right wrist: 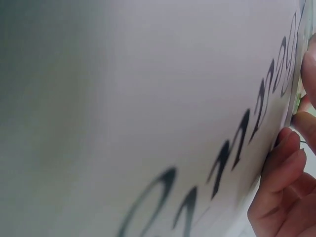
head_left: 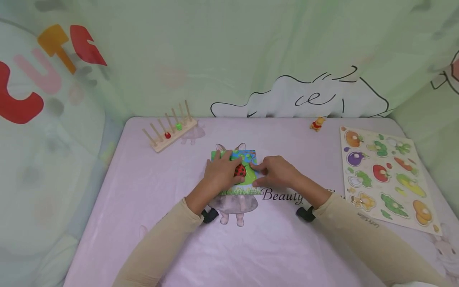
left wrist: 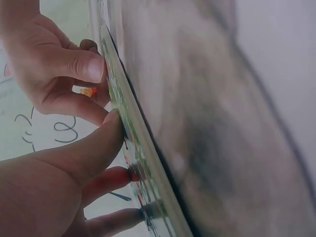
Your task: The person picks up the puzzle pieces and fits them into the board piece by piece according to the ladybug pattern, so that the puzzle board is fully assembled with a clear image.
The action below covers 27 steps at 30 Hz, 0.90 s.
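Note:
A small picture puzzle board (head_left: 247, 191) with a red ladybug (head_left: 240, 170) on a green leaf lies on the pink tablecloth. My left hand (head_left: 223, 171) rests across its left part with fingers spread, hiding much of that side. At the right edge, my right hand (head_left: 276, 172) holds the board with curled index finger and thumb. Seen from the left wrist, the right thumb (left wrist: 91, 66) bears on the board's face close to the left thumb (left wrist: 101, 143). In the right wrist view, curled right-hand fingers (right wrist: 284, 173) sit low beside the board.
A wooden peg rack (head_left: 173, 135) with one red and one green piece stands at the back left. A small yellow bear figure (head_left: 317, 124) is at the back. On the right lies a large vegetable knob puzzle (head_left: 391, 179). Printed curtains (head_left: 179, 59) enclose the table.

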{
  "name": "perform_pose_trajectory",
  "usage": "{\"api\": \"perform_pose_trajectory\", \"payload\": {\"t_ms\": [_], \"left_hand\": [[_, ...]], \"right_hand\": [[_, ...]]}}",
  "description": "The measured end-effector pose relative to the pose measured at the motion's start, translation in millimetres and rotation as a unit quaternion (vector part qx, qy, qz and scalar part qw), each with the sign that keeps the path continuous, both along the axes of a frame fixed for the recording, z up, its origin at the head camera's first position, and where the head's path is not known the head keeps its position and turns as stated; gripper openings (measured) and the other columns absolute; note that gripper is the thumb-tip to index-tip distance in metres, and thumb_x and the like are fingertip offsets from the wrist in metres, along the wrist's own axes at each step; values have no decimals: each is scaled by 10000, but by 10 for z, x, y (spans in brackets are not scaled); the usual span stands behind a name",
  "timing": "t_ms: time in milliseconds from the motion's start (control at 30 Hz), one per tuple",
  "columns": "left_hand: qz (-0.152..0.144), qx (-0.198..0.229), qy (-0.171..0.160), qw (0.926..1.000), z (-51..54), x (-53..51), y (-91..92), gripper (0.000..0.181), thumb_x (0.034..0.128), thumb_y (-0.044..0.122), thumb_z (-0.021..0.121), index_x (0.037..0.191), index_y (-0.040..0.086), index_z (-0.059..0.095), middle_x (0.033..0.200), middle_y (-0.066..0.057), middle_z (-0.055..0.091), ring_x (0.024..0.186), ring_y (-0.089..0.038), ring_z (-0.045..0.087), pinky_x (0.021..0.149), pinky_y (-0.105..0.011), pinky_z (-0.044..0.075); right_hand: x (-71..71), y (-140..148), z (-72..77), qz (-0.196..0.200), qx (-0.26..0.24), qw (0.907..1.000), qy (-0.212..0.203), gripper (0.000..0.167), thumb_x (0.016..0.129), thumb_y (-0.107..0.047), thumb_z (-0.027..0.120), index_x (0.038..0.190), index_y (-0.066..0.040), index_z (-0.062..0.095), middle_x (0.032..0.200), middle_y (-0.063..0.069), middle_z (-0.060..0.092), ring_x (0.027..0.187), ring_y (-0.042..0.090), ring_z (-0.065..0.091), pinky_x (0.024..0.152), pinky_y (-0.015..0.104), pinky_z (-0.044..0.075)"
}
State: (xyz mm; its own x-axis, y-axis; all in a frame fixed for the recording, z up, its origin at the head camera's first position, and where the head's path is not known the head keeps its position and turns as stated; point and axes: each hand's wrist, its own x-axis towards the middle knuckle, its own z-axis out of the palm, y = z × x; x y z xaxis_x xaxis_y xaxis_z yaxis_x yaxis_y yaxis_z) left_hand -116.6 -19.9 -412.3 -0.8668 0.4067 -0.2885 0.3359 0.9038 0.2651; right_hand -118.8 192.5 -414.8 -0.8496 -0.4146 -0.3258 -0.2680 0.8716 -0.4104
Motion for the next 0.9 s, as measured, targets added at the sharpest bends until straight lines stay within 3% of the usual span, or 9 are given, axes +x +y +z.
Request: {"api": "perform_pose_trajectory", "payload": {"t_ms": [167,433,600,900], "left_hand": [[-36,37,-28,10000,-4,-1,-5,721,940,532,676,1572,300,418,1662,-108,306,1534,-479,225,1133,-692,342],[-102,-33,4,9999,-16,4,5,729,944,554,656,1581,315,395,1665,-102,297,1538,-466,225,1135,-690,343],[-121,-46,16,9999,-24,-10,11,733,946,561,647,1584,316,385,1669,-97,288,1539,-462,221,1133,-694,341],[-131,94,71,9998,-52,-17,-43,728,939,550,669,1575,311,407,1654,-99,311,1529,-480,232,1113,-712,350]], "right_hand": [[10,-13,10,-203,-47,9997,-86,687,792,-407,877,1388,-181,619,901,42,606,810,173,526,678,284,432],[-14,-5,34,-12,26,10000,-78,884,803,-448,858,1549,-209,450,778,21,547,724,155,485,641,281,391],[-56,-7,30,60,153,9998,-59,902,795,-474,856,1550,-217,435,719,12,544,675,146,474,616,278,385],[-108,-71,-37,-275,204,9992,-224,940,733,-506,887,1529,-257,452,751,25,571,716,164,468,638,283,373]]}}
